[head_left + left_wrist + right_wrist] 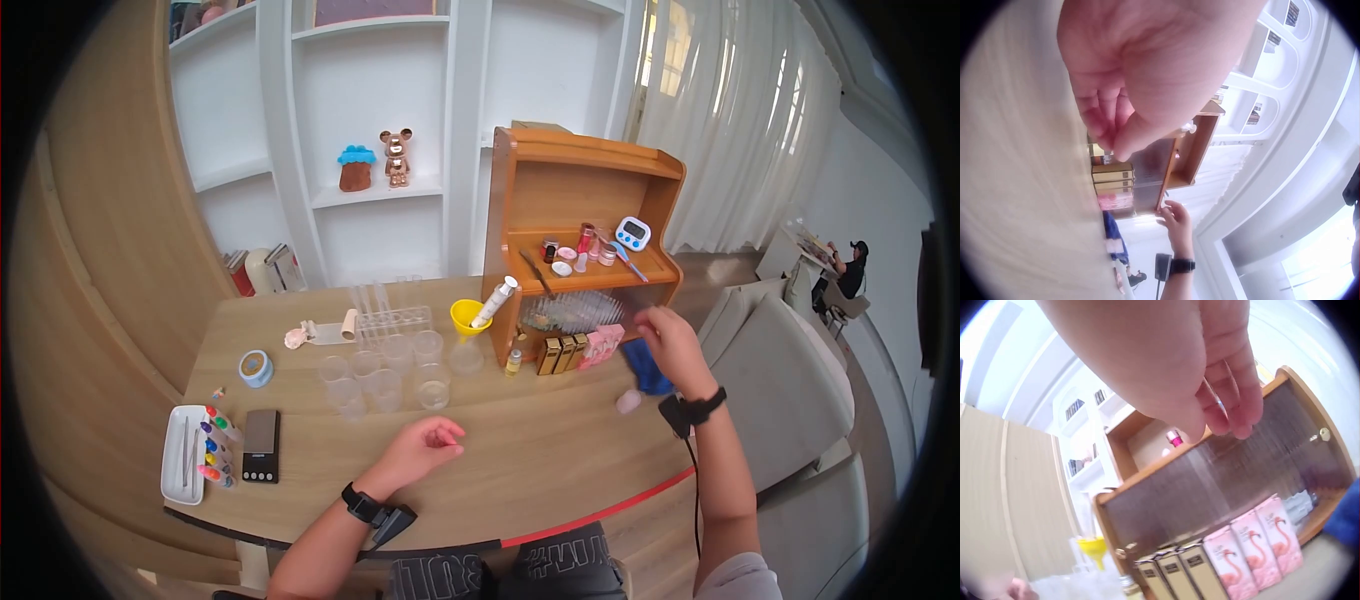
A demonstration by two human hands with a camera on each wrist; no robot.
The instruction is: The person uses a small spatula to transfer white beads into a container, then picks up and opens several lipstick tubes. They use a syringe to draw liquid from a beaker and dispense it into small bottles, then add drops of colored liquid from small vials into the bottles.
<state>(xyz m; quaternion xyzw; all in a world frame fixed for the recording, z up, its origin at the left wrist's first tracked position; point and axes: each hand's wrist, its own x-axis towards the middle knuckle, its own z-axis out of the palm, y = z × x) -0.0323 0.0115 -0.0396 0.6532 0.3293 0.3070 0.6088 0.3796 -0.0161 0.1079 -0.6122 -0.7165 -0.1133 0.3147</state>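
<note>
Wooden cabinet (580,215) stands on the worktop (480,450), its ribbed door (1222,487) apparently not yet opened, right hand (668,335) loosely curled just before it holding nothing, left hand (425,445) resting empty.

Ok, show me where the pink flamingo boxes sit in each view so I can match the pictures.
Head: pink flamingo boxes right of centre, at the foot of the wooden cabinet, near the right hand.
Left wrist: lower left of centre, blurred.
Right wrist: bottom right, in front of the cabinet's ribbed door.
Shared landmark: the wooden cabinet.
</note>
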